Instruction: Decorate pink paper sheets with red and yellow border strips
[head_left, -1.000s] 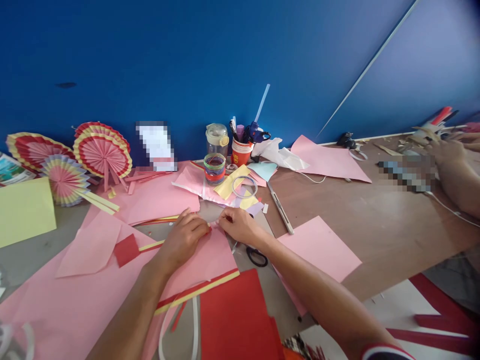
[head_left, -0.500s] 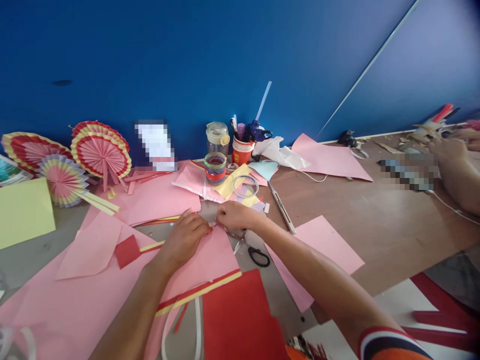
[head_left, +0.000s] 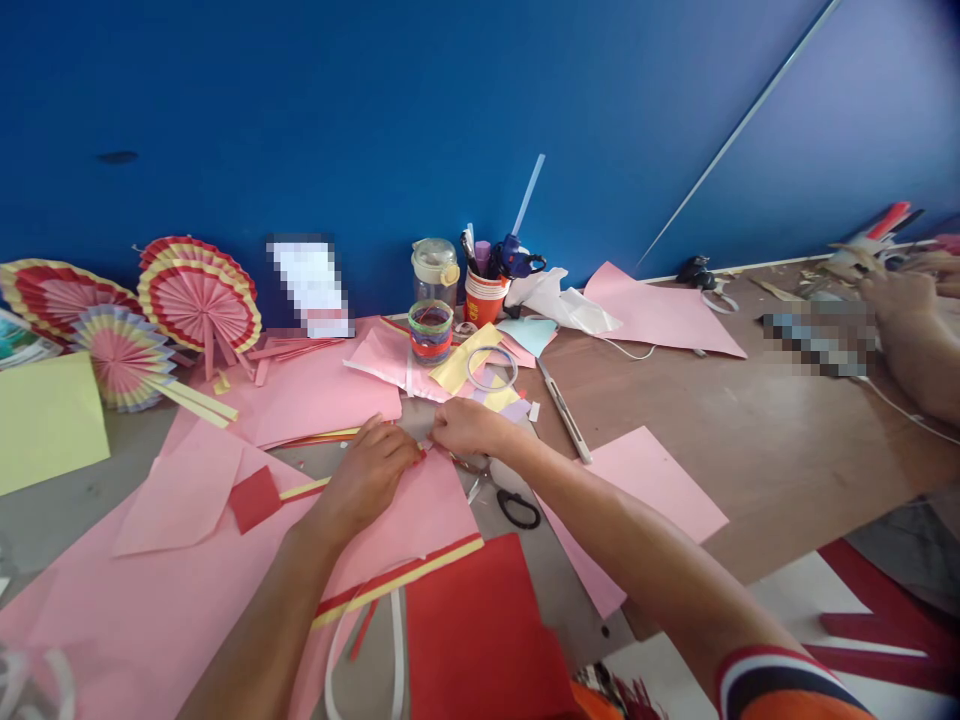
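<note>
A pink paper sheet with red and yellow bands along its near edge lies before me. My left hand is closed at its far edge, fingertips on a bit of red near the corner. Just beside it, my right hand is pinched at that corner; what its fingers hold is too small to make out. Scissors with a black handle lie under my right forearm, partly hidden. A red paper sheet lies nearer to me, and a red square sits left of my left hand.
Pleated paper fans stand at the back left. A paper cup of pens, a bottle and a tape roll are behind my hands. A utility knife lies to the right. Another person's hand is far right.
Both hands stay at the far corner of the pink sheet with almost no movement. The whole view has shifted very slightly.
</note>
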